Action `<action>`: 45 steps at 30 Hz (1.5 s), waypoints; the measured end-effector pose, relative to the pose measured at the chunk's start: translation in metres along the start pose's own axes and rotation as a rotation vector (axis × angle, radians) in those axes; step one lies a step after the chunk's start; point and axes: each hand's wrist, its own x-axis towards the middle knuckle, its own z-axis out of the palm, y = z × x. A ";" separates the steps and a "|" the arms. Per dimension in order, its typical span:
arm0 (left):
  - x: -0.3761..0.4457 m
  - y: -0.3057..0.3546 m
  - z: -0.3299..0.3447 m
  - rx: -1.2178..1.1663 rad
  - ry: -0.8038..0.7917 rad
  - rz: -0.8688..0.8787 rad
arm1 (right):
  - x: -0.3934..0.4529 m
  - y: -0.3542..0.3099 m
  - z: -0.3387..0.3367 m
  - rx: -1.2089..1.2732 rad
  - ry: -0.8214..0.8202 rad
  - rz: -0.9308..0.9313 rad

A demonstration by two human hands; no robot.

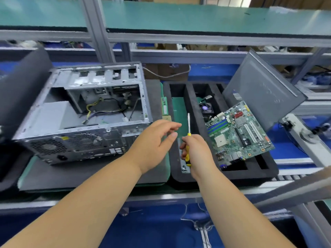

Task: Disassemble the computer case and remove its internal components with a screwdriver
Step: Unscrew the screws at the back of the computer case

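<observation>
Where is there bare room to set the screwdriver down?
Free: the tray's left slot, bare green above the right hand, and the grey mat before the case. Crowded: the slots under the motherboard.

Black foam tray [180, 178] on grey mat [71, 176] — teal shelf [197, 17] above

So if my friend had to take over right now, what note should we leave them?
Right hand grips the yellow-handled screwdriver, tip pointing up. Left hand is open, holding nothing, beside the case.
The computer case lies open on the grey mat, side cover off. The circuit board is out, resting tilted across the black foam tray. A fan sits in the tray too.
Done: cover and board removed.
Left: loose cables and the silver box remain inside.
</observation>
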 end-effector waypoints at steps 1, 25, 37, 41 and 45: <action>-0.005 -0.002 -0.013 0.012 0.028 0.008 | -0.006 -0.005 0.011 -0.003 -0.024 -0.023; -0.130 -0.151 -0.253 0.337 -0.049 -0.046 | -0.132 0.004 0.282 0.016 0.027 -0.067; -0.118 -0.173 -0.244 0.456 -0.145 0.022 | -0.152 0.031 0.302 -0.075 0.013 0.125; -0.113 -0.175 -0.238 0.503 -0.136 0.048 | -0.149 0.031 0.301 -0.097 0.000 0.219; -0.114 -0.178 -0.236 0.561 -0.130 0.079 | -0.146 0.029 0.303 -0.050 0.001 0.285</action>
